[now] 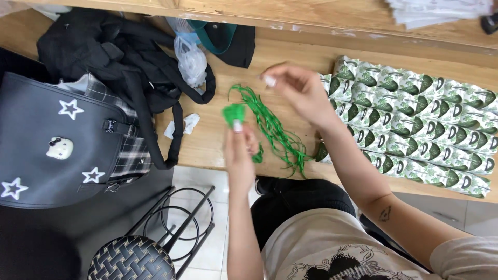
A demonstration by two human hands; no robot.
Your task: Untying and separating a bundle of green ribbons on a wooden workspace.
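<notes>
Above wooden table (218,140) | left hand (239,148) pinches green cords (275,129) | right hand (298,88) raised

You are facing one bundle of green ribbon strings (275,127), two black fabric bags (52,150), and one crumpled clear plastic bag (191,61).

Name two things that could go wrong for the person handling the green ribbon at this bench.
The loose green ribbon strands trail to the bench edge and might slide off or tangle. The left hand pinches only a small green piece, while the right hand is raised, so it could slip.
</notes>
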